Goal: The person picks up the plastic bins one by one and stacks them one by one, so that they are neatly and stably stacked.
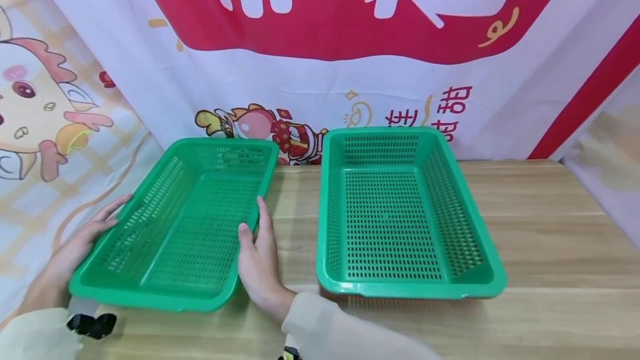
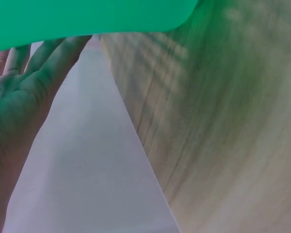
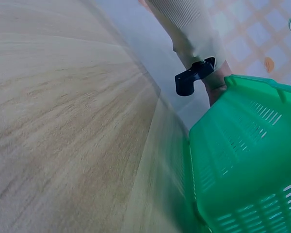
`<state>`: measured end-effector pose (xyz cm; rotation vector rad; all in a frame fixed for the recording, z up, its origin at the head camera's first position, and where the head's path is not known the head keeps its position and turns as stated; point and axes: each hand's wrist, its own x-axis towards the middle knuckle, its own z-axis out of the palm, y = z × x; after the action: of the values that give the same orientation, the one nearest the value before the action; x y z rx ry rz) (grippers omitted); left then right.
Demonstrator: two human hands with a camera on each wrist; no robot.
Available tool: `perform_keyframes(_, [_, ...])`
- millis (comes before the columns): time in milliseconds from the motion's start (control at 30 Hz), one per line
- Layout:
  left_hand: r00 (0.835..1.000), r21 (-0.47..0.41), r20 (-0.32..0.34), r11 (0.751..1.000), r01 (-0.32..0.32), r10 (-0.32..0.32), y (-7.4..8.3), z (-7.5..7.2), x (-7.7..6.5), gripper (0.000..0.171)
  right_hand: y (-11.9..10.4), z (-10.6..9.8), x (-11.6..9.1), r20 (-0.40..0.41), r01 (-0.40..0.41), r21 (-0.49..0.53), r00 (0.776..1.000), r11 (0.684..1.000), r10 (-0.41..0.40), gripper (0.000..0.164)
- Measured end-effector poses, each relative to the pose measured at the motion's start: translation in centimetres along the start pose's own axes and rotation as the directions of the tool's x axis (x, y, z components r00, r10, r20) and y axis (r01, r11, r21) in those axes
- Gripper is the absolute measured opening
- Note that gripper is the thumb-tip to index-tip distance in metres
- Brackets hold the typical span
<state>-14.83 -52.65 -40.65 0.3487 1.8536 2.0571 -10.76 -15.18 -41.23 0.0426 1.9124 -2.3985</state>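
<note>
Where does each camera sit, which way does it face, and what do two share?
Head: worn on the head, facing forward and down at the left basket, right basket and tabletop; left hand and right hand show.
Left wrist: on that wrist, facing the left basket's edge and tabletop; left hand shows.
Right wrist: on that wrist, facing the left basket's side and tabletop; left sleeve and black wrist device show.
Shared by both wrist views: left basket, tabletop.

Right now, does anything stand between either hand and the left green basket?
Nothing visible does: the left hand is at the left side of the left green basket, and the right hand is on its right rim. The right green basket stands apart, further right.
</note>
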Motion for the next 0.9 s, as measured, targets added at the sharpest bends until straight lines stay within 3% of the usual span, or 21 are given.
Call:
perform_keyframes(67, [1.0, -0.06, 0.031, 0.998, 0.0, 0.002, -0.1, 0.0, -0.1, 0.069, 0.0, 0.1, -0.1, -0.005, -0.003, 0.001, 1.0, 1.0, 0.003, 0.058])
perform_keyframes(233, [0.996, -0.163, 0.022, 0.982, 0.091, -0.088, 0.1, 0.4, -0.5, 0.066, 0.1, 0.2, -0.2, -0.012, -0.005, 0.009, 1.0, 1.0, 0.006, 0.057])
perform_keyframes(433, [0.994, -0.26, 0.058, 0.96, 0.1, -0.088, 0.3, 0.8, -0.5, 0.067, 0.2, 0.2, -0.1, -0.007, 0.006, 0.017, 1.0, 1.0, -0.006, 0.057])
perform_keyframes(900, [0.992, -0.245, 0.003, 0.962, 0.12, -0.123, 0.2, 1.0, -0.7, 0.065, 0.0, 0.1, 0.0, -0.018, 0.0, -0.005, 1.0, 1.0, 0.0, 0.058])
